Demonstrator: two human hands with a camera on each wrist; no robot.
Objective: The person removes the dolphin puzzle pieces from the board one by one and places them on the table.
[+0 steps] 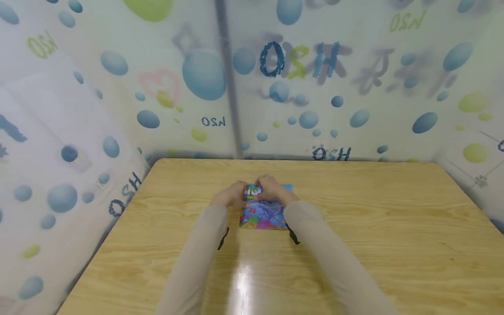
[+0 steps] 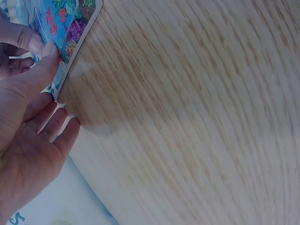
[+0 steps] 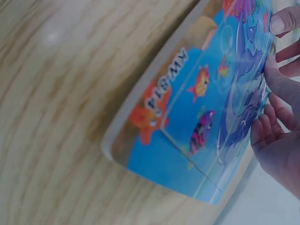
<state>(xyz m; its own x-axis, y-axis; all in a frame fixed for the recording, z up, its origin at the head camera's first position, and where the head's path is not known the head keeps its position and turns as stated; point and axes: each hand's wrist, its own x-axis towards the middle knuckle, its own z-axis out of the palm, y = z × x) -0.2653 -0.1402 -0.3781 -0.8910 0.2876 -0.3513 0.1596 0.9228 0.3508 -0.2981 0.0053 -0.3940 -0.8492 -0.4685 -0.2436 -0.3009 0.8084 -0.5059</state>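
Note:
A flat picture board (image 1: 264,216) with a bright undersea print and rounded corners lies on the wooden table. Glossy lines across it look like clear film. My left hand (image 1: 232,195) grips its left edge, thumb (image 2: 50,54) on the printed face and the other fingers at or past the edge. From the far right, my right hand (image 1: 271,190) reaches over the print, its thumb and curled fingers pinching at the board's upper part. In the right wrist view, the print carries sea creatures and "KW-814". What exactly sits between the right fingertips is hidden.
The wooden table (image 1: 386,218) stretches out on both sides of the board. Behind and to the left hang pale sheets (image 1: 252,109) printed with bubbles and letters, close to the table's edges. Light glares off the tabletop in front.

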